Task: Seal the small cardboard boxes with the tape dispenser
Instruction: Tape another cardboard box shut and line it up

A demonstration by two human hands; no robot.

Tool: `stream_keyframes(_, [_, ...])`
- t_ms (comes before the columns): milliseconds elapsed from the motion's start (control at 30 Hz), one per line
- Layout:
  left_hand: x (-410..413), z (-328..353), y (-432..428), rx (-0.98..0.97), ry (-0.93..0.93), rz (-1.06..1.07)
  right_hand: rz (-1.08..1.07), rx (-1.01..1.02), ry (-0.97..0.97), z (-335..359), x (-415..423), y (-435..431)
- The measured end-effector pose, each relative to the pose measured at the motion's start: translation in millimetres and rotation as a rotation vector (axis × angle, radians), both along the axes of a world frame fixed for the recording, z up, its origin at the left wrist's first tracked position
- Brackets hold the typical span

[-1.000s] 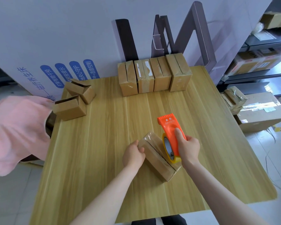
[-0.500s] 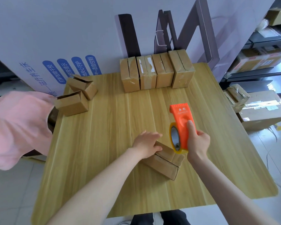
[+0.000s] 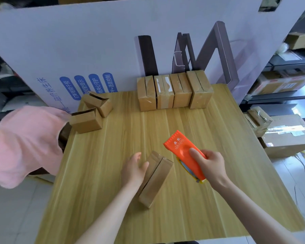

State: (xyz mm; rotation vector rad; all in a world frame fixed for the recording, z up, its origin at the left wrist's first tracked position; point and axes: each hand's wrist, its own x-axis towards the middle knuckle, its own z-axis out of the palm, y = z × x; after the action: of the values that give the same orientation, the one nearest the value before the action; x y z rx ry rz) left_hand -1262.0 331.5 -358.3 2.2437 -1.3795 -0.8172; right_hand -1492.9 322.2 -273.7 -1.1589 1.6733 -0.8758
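Gripping tape dispenser (image 3: 180, 148) w/ R hand (image 3: 212, 166), L hand (image 3: 133, 170) on box (image 3: 157, 181)

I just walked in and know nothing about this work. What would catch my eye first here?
The bright orange tape dispenser, gripped in the right hand over the wooden table, stands out first. Beside it the left hand rests against a small cardboard box lying near the table's middle. Four taped boxes stand in a row at the far edge.
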Motion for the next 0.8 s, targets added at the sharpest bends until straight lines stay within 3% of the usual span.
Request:
stream_keyframes(100, [-4,62,-22,-0.149,0.572,0.065,0.081,-0.039,0.061,13,7,-1])
stream_keyframes(167, [-5,98,-30,-0.111,0.758,0.014,0.126,-0.057,0.100,20,11,-2])
stream_keyframes(300, [-3,125,-32,-0.099,0.791,-0.123,0.190,-0.086,0.159,30,19,-3])
stream_keyframes(433, [3,124,-32,-0.179,0.783,-0.029,0.243,-0.120,0.198,35,24,-4])
stream_keyframes(667, [14,128,-44,-0.124,0.735,0.016,0.261,-0.136,0.187,42,32,-3])
stream_keyframes(800, [20,129,-56,-0.025,0.874,0.051,0.268,-0.151,0.203,46,39,-5])
